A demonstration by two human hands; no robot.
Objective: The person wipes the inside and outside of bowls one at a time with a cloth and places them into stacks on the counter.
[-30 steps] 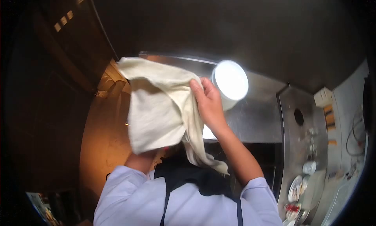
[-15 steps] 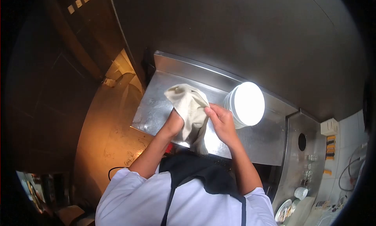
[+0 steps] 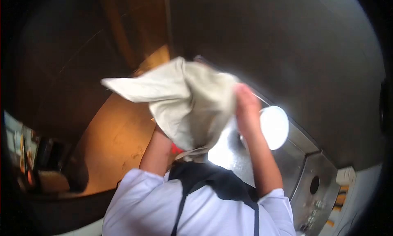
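A cream cloth [image 3: 176, 97] is spread out in the air in front of my chest, with one corner pointing left. It is blurred at its right side. My right hand [image 3: 247, 105], smeared by motion, grips the cloth's right edge with its fingers bent. The cloth covers my left hand; only the left forearm [image 3: 157, 148] shows below it, so the fingers are hidden. Just right of my right hand, a stack of white plates [image 3: 274, 127] stands on the steel counter [image 3: 229, 152], partly hidden by my right forearm.
A dark wall [image 3: 278, 43] rises behind the counter. To the right is a steel surface with a round hole [image 3: 315, 185], with glassware [image 3: 317, 205] near it. A white box [image 3: 346, 176] is fixed at the far right. Brownish floor [image 3: 118, 142] lies to the left.
The cloth has gone from bunched up to spread wide, its corner swung out left. Both hands have moved apart, the right one upward. The view has turned, so the counter sits further right.
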